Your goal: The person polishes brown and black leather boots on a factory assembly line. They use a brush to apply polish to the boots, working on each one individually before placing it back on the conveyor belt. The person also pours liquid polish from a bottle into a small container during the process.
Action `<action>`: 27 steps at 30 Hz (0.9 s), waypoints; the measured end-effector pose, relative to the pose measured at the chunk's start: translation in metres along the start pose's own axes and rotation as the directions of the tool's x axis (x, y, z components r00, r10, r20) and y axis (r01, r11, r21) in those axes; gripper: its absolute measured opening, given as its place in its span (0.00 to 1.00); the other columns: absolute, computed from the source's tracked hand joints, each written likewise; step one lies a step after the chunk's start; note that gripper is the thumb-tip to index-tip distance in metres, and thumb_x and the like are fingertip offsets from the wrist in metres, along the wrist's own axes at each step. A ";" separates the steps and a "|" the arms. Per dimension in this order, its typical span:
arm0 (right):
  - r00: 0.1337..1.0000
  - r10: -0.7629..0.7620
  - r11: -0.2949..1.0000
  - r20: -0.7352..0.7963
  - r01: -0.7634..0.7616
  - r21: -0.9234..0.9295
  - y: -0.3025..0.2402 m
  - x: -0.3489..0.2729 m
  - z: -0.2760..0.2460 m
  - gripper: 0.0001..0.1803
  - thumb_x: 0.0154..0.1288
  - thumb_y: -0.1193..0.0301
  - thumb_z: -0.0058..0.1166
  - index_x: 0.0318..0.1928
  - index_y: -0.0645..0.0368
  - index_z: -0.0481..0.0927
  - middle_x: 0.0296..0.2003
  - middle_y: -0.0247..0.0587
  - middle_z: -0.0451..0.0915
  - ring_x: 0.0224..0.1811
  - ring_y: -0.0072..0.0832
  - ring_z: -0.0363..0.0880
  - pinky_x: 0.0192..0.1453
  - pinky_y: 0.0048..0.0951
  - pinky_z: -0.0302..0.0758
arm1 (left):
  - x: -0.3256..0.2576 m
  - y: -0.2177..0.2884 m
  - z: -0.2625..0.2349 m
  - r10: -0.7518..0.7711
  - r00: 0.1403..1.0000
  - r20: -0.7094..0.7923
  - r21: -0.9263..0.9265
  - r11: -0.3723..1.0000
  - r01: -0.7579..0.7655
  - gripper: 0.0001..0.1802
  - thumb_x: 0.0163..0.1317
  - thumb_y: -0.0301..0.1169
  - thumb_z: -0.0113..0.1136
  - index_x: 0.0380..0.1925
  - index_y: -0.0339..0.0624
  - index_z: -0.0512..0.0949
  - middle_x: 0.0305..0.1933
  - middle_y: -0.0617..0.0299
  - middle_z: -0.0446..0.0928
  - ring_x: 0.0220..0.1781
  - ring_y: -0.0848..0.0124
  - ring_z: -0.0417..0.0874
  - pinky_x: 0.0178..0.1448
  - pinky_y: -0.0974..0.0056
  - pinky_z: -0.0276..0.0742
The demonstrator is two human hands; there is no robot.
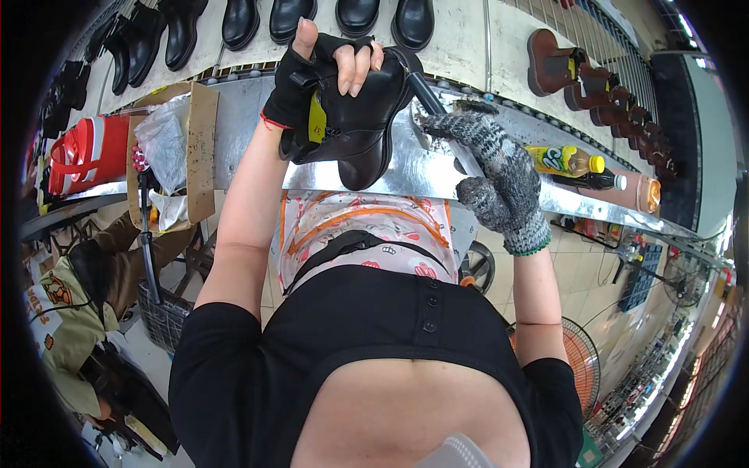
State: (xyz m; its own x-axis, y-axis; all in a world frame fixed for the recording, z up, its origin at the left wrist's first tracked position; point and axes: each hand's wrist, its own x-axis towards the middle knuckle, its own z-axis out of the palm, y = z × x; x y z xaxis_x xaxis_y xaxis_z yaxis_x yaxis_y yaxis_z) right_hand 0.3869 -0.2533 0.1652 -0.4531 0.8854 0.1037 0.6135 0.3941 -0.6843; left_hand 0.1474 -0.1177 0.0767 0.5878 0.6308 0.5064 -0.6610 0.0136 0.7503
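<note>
My left hand (310, 72), in a black fingerless glove, is closed on a black leather ankle boot (363, 109) above the metal bench. The boot is tilted, and a yellow tag (317, 118) shows at its opening. My right hand (499, 168) wears a grey knit glove and is wrapped round a slim tool (425, 95) with a dark cylindrical end and a pale shaft. That dark end reaches the edge of the boot's sole; whether it touches cannot be told. I cannot make out the tool's exact kind.
Black boots (240, 23) line the rack beyond the bench (413, 168), with brown boots (550, 58) at far right. Bottles (566, 161) lie right of my right hand. A cardboard box (204, 144) with plastic bags and a red container (90, 156) are at left. Another person (66, 327) is at lower left.
</note>
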 end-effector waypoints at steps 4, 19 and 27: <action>1.000 -0.001 1.000 -0.003 0.001 0.006 0.003 0.004 0.009 0.29 0.49 0.58 0.62 0.55 0.47 0.76 0.52 0.42 0.76 0.55 0.42 0.73 0.62 0.41 0.66 | -0.006 0.002 -0.016 -0.065 0.998 0.025 -0.034 0.997 0.066 0.42 0.65 0.65 0.18 0.07 0.50 0.67 0.19 0.67 0.68 0.44 0.69 0.63 0.64 0.63 0.50; 0.975 -0.183 0.982 -0.130 0.186 0.015 0.031 0.017 0.068 0.26 0.52 0.62 0.50 0.53 0.55 0.76 0.49 0.44 0.77 0.51 0.41 0.75 0.58 0.37 0.69 | -0.014 0.020 -0.015 0.072 0.936 -0.344 -0.151 0.980 -0.130 0.44 0.68 0.61 0.19 0.04 0.45 0.66 0.13 0.61 0.65 0.39 0.65 0.67 0.57 0.62 0.58; 0.985 -0.137 0.975 -0.103 0.153 0.160 0.042 0.018 0.097 0.26 0.54 0.61 0.49 0.55 0.52 0.75 0.52 0.43 0.75 0.56 0.42 0.72 0.63 0.39 0.66 | -0.033 0.017 -0.041 0.143 0.882 -0.448 -0.196 0.947 -0.253 0.39 0.68 0.62 0.26 0.05 0.47 0.63 0.13 0.61 0.63 0.38 0.65 0.67 0.56 0.61 0.60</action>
State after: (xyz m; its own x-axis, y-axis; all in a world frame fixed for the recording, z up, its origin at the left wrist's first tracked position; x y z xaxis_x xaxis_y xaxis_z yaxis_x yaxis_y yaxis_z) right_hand 0.3415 -0.2447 0.0679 -0.4640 0.8435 0.2705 0.4255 0.4800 -0.7671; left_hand 0.0974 -0.1065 0.0548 0.2150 0.9064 0.3635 -0.8664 0.0053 0.4993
